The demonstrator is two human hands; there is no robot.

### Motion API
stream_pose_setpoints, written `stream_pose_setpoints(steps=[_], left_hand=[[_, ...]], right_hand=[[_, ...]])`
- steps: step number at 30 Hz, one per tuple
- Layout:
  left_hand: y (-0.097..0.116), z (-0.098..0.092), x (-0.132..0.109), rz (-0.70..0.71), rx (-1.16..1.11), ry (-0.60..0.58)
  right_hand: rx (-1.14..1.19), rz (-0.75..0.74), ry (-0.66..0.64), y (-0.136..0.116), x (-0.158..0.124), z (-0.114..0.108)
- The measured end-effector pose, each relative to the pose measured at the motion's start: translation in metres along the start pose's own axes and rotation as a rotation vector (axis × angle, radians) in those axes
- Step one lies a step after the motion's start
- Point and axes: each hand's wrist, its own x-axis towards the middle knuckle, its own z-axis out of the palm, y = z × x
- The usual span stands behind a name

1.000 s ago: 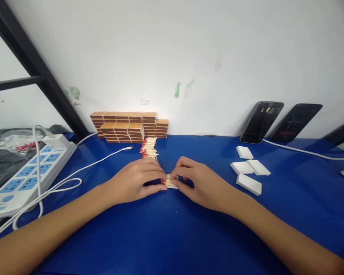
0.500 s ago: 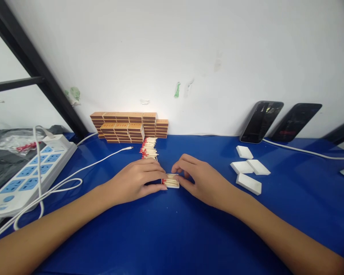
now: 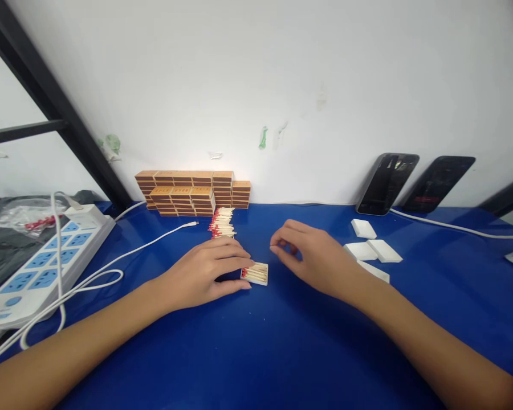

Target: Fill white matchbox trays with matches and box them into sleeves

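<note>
Blue worktop [image 3: 248,353] under a white wall [image 3: 303,85]: a tray [image 3: 259,282] of red-tipped matches [image 3: 257,272] at centre.
At its 9 o'clock, the left hand [image 3: 214,267] has thumb and forefinger apart, straddling the tray's end; whether they grip it, I cannot tell. Between 2 and 3 o'clock, the right hand [image 3: 312,256] is clear of the tray, fingers curled, tips just apart. Loose matches [image 3: 224,222] lie at 11 o'clock, by stacked boxes [image 3: 182,199]; four white pieces [image 3: 385,250] sit near 3 o'clock.
</note>
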Motion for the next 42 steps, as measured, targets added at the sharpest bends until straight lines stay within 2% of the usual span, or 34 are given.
stream_pose_setpoints(steps=[4,9,14,17,20,22,25,28,31,34,37,42], left_hand=[[-0.002,0.001,-0.002,-0.051,0.040,-0.016],[-0.004,0.002,-0.002,-0.054,0.008,0.009],[-0.007,0.003,-0.002,-0.049,0.003,0.066],[-0.013,0.003,-0.003,-0.067,0.024,0.128],[-0.020,0.002,-0.004,-0.094,0.086,0.207],[-0.023,0.000,-0.004,-0.124,0.124,0.263],[-0.026,-0.003,-0.004,-0.211,0.162,0.347],[-0.027,-0.005,-0.004,-0.296,0.173,0.417],[-0.025,-0.005,-0.003,-0.333,0.147,0.454],[-0.019,-0.004,-0.001,-0.352,0.111,0.465],[-0.013,-0.005,0.000,-0.368,0.071,0.467],[-0.009,-0.007,0.002,-0.393,0.035,0.501]], right_hand=[[0.040,0.180,0.142,0.024,0.010,-0.004],[0.416,0.466,0.168,0.042,0.046,0.002],[0.595,0.650,0.258,0.031,0.104,0.011],[0.618,0.691,0.293,0.020,0.136,0.025],[0.639,0.710,0.315,0.013,0.156,0.036],[0.657,0.725,0.325,0.011,0.160,0.035],[0.679,0.731,0.353,0.010,0.147,0.020],[0.682,0.680,0.368,0.009,0.111,0.001],[0.693,0.525,0.216,0.005,0.066,-0.006],[0.763,0.467,0.145,-0.002,0.035,-0.001],[0.799,0.455,0.119,-0.008,0.025,0.007],[0.870,0.464,0.113,-0.007,0.025,0.013]])
